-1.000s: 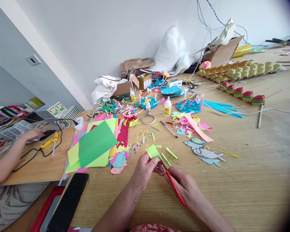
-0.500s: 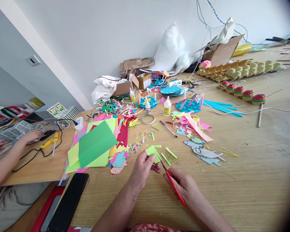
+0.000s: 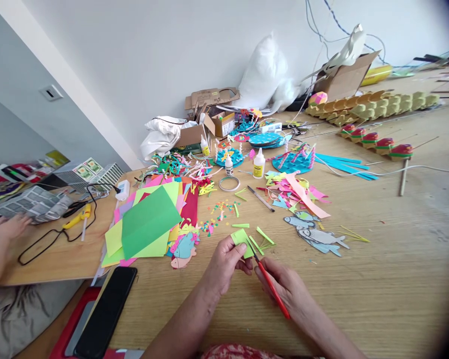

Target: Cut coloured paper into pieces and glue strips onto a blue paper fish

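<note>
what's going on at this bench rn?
Someone is working light-green paper with scissors. The left hand pinches the paper; the right hand grips the red handles, blades at the paper's right edge. Narrow green strips lie just beyond. Fish cutouts lie to the right, a stack of coloured sheets to the left. At far left, a co-worker's hand is by a grey, grid-patterned item.

Scissors (image 3: 272, 289): one. Bottles (image 3: 259, 167): three. Phone (image 3: 106, 311): one. Red-topped cups (image 3: 370, 140): five.
</note>
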Tool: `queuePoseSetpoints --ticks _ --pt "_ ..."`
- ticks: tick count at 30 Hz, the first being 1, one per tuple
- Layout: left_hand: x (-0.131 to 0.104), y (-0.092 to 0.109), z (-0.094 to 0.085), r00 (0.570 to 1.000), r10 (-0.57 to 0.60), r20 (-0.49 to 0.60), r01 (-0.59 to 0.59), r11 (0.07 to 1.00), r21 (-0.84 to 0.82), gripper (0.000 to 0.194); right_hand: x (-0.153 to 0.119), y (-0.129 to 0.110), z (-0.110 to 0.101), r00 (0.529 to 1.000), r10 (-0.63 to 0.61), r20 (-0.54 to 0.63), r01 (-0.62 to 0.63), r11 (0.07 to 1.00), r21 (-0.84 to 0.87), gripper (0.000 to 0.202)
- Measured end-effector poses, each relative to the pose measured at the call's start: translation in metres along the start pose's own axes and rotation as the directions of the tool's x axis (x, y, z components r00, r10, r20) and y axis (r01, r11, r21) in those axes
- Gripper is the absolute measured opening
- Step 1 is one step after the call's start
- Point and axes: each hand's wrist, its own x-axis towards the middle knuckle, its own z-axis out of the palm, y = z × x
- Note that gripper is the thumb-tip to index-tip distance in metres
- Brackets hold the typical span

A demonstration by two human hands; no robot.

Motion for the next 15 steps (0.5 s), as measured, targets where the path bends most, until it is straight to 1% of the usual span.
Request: queuePoseSetpoints --ticks 2,6,12,15 --pt "0.0002 -0.0004 0.0001 1.0 -0.017 -0.013 0.016 1.0 -0.014 0.026 -0.0001 0.0022 0.0 1.0 -0.008 0.003 0.008 1.0 -0.021 0.037" --pt "0.0003 -0.0004 -0.0008 0.999 -0.029 -0.015 0.029 0.999 -0.015 0.028 -0.0005 0.0058 0.0005 0.999 -0.04 -0.01 0.04 0.999 -0.019 0.031" --pt "0.002 0.0029 -0.0047 0.997 0.055 -0.058 -0.051 0.996 0.079 0.028 -0.0005 0.009 0.0041 0.999 0.033 -0.029 -0.036 0.994 -0.108 0.037" --pt "0.0019 0.0014 -0.0055 0.997 0.079 -0.024 -0.077 0.994 0.076 0.023 -0.0006 0.0083 0.0037 0.999 0.043 -0.017 -0.045 0.993 -0.105 0.035"
